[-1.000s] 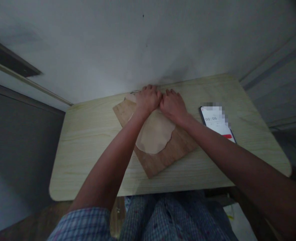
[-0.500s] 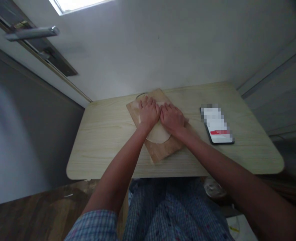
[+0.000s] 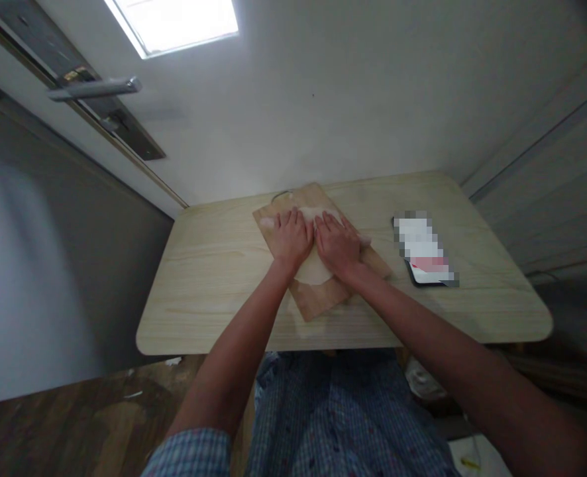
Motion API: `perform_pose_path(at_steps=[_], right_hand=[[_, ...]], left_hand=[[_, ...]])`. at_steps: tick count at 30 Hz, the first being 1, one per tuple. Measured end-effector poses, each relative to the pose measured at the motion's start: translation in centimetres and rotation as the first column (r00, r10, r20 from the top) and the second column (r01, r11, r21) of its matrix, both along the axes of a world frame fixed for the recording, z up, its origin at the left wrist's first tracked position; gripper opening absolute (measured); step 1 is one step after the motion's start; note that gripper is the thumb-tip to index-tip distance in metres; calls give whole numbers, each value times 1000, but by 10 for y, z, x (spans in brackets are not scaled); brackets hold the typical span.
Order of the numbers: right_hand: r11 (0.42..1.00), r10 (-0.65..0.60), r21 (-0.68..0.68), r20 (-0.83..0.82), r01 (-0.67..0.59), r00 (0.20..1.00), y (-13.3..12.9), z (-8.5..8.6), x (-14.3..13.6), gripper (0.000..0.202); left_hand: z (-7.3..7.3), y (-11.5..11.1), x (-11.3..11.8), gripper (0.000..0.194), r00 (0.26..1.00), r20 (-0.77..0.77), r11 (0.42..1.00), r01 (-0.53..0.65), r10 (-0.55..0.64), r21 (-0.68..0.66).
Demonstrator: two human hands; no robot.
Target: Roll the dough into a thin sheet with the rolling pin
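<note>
A pale, flat sheet of dough (image 3: 316, 270) lies on a brown wooden board (image 3: 318, 303) set at an angle on the table. Across the dough runs a thin rolling pin (image 3: 366, 242), most of it hidden beneath my hands. My left hand (image 3: 293, 237) rests palm down over the pin's left part, its fingers stretched forward. Beside it, my right hand (image 3: 337, 244) lies on the right part of the pin, fingers likewise extended and flat. The thumbs are close together at the middle. Only the pin's ends show past the hands.
A phone (image 3: 423, 252) with a lit screen lies to the right on the light wooden table (image 3: 199, 278). Behind the table stands a white door (image 3: 313, 132) with a metal handle (image 3: 95, 88). Small scraps (image 3: 133, 395) lie on the floor at the left.
Both hands have shifted slightly toward me relative to the board, and more dough shows beyond the fingers. My head view has tilted up a little, with more of the window visible.
</note>
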State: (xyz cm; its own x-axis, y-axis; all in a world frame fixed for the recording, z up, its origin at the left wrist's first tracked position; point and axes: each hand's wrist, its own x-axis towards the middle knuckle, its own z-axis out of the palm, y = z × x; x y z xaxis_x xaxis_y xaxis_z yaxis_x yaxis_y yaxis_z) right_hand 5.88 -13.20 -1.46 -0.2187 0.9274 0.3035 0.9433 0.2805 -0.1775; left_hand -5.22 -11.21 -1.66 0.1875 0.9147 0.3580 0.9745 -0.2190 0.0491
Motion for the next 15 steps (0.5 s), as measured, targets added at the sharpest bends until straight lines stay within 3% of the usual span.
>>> perform_pose_path(at_steps=[15], right_hand=[[996,-24,-86,37,28,999,58,10,13,46]], left_hand=[[5,55,22,46,987,142,989,-59,78,-133]])
